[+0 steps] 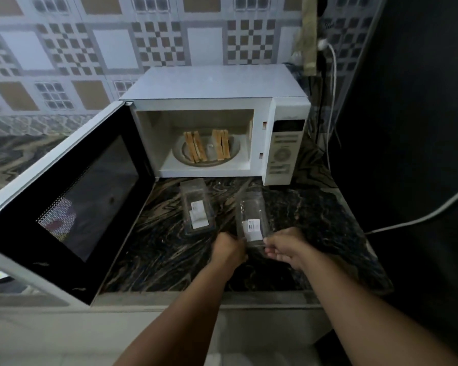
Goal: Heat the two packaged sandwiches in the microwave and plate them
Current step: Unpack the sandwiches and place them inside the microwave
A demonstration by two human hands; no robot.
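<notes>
A white microwave [286, 143] stands at the back of the dark marble counter [315, 220], its door [72, 196] swung wide open to the left. Inside, two sandwiches, the left sandwich [193, 150] and the right sandwich [221, 147], stand on edge on a plate [209, 161]. Two clear plastic sandwich packages lie on the counter in front: the left package [196, 207] lies free, and the right package [253, 217] is held at its near end. My left hand [229, 250] grips its left side and my right hand [283, 248] pinches its right side.
A tiled wall runs behind the microwave. White cables [332, 83] hang from a socket at the back right, and another cable [421, 217] crosses the dark right side. The counter's front edge [209, 299] lies below my forearms.
</notes>
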